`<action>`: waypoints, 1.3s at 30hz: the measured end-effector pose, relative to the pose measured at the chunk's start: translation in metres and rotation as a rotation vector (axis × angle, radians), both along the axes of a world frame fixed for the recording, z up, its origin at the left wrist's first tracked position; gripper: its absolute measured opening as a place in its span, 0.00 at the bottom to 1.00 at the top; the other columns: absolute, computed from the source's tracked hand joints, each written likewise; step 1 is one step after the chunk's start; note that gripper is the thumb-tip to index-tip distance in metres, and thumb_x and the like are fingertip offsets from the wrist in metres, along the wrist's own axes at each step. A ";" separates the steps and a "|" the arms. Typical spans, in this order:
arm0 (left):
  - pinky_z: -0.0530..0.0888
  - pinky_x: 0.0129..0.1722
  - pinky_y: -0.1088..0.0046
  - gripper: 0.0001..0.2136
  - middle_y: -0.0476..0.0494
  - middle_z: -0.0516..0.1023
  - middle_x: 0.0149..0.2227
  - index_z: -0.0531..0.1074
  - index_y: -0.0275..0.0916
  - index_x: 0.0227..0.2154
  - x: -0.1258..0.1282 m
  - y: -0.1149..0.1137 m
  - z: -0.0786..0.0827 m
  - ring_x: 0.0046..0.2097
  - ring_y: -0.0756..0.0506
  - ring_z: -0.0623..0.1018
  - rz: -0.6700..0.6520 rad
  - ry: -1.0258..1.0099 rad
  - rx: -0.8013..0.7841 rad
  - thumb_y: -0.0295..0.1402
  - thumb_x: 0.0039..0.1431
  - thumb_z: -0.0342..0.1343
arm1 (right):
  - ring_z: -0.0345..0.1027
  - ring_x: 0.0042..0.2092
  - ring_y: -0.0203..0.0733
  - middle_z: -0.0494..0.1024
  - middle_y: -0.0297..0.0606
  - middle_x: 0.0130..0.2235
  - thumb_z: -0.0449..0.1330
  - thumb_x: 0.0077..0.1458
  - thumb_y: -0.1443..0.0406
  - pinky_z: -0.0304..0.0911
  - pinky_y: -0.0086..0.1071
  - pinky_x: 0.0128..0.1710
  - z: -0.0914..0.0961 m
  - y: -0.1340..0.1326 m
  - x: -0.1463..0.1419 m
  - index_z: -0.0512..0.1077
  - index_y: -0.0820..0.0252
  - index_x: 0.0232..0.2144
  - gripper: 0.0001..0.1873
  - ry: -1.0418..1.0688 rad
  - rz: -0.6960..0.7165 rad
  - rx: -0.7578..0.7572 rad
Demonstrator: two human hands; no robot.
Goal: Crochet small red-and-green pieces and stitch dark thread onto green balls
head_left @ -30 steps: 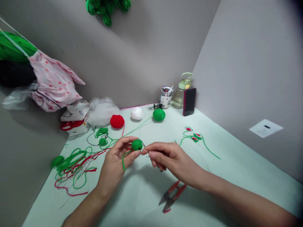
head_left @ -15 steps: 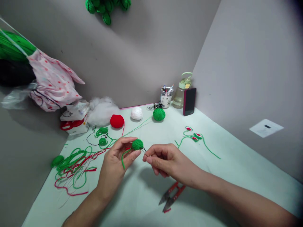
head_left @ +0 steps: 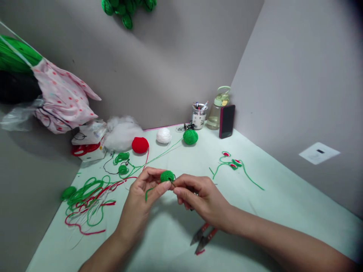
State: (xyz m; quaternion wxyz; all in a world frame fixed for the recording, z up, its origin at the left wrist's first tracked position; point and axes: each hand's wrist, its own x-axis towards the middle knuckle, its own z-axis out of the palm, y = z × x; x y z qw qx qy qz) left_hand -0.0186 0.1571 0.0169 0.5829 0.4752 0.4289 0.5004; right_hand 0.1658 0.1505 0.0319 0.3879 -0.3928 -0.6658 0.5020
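My left hand (head_left: 147, 189) is closed around a small green crocheted ball (head_left: 167, 176), gripping it between thumb and fingers. A short green yarn tail (head_left: 147, 193) hangs down over that hand. At the ball's right side, my right hand (head_left: 195, 194) pinches a thin needle, mostly covered by the fingertips, and a bit of black thread shows beside it. The two hands almost touch above the table. Below the right hand lie orange-handled thread snips (head_left: 204, 238), partly hidden by the wrist, with a red yarn scrap (head_left: 200, 252) at their tips.
Tangled green, red and white yarn (head_left: 90, 200) spreads on the left. Behind are red (head_left: 140, 145), white (head_left: 163, 136) and green (head_left: 190, 137) yarn balls, with white stuffing (head_left: 121, 132), a pen cup (head_left: 199, 117), bottle (head_left: 214, 115) and phone (head_left: 227, 121). Small red-green crochet pieces (head_left: 234, 165) lie right.
My right hand has moved in closer to the ball, and the needle now shows less. The ball has shifted slightly right and down, tilting in my left hand.
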 end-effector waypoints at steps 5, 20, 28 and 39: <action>0.73 0.40 0.77 0.10 0.52 0.79 0.34 0.74 0.42 0.37 0.004 -0.001 0.000 0.37 0.50 0.78 0.021 0.062 0.046 0.35 0.56 0.68 | 0.61 0.24 0.30 0.71 0.30 0.25 0.57 0.63 0.66 0.59 0.24 0.25 -0.006 0.001 0.000 0.72 0.60 0.31 0.08 -0.012 -0.033 0.014; 0.76 0.39 0.75 0.09 0.51 0.79 0.34 0.75 0.42 0.37 0.001 0.000 0.007 0.37 0.48 0.79 0.039 0.186 0.128 0.35 0.55 0.67 | 0.63 0.25 0.31 0.72 0.30 0.27 0.58 0.64 0.65 0.60 0.25 0.27 -0.012 0.010 0.007 0.70 0.59 0.31 0.08 -0.087 -0.015 0.096; 0.76 0.38 0.74 0.09 0.50 0.81 0.33 0.76 0.41 0.38 0.001 0.000 0.006 0.36 0.48 0.79 -0.017 0.172 0.069 0.36 0.56 0.68 | 0.63 0.25 0.32 0.71 0.31 0.26 0.58 0.65 0.64 0.60 0.26 0.27 -0.011 0.007 0.006 0.70 0.58 0.30 0.09 -0.096 -0.052 0.208; 0.76 0.42 0.71 0.11 0.48 0.82 0.36 0.76 0.42 0.38 -0.001 0.004 0.004 0.40 0.46 0.81 0.067 0.167 0.090 0.37 0.54 0.69 | 0.63 0.25 0.31 0.72 0.32 0.27 0.65 0.57 0.55 0.62 0.27 0.26 -0.003 0.015 0.008 0.76 0.63 0.37 0.15 0.122 0.038 -0.245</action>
